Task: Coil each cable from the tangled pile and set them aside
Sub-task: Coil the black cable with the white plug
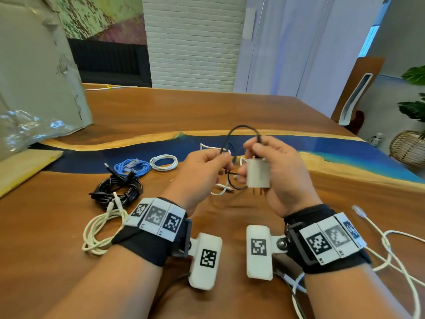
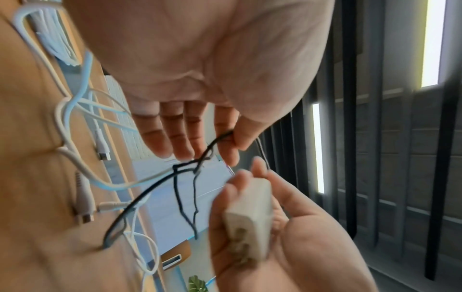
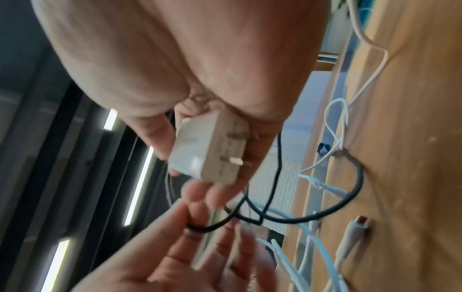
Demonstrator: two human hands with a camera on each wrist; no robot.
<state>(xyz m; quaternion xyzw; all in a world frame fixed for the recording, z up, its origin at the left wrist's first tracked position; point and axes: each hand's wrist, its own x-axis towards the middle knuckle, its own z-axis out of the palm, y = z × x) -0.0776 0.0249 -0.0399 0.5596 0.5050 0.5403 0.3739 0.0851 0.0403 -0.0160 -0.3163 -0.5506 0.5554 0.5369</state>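
Observation:
Both hands are raised above the middle of the wooden table [image 1: 230,107]. My right hand [image 1: 271,162] grips a white plug adapter [image 1: 258,173] and pinches the thin black cable [image 1: 239,128] that loops up above it. My left hand [image 1: 207,166] pinches the same black cable [image 2: 186,197] between thumb and forefinger, its other fingers nearly straight. The adapter [image 3: 207,152] shows two metal prongs in the right wrist view. The black cable [image 3: 325,213] hangs down to the table. Loose white cables [image 1: 222,188] lie under the hands.
Coiled cables lie at the left: a blue one [image 1: 132,168], a white one [image 1: 163,162], a thick black one [image 1: 117,191], a cream one [image 1: 101,231]. A long white cable [image 1: 391,245] trails at the right. A cardboard box [image 1: 39,72] and clear plastic [image 1: 27,127] stand far left.

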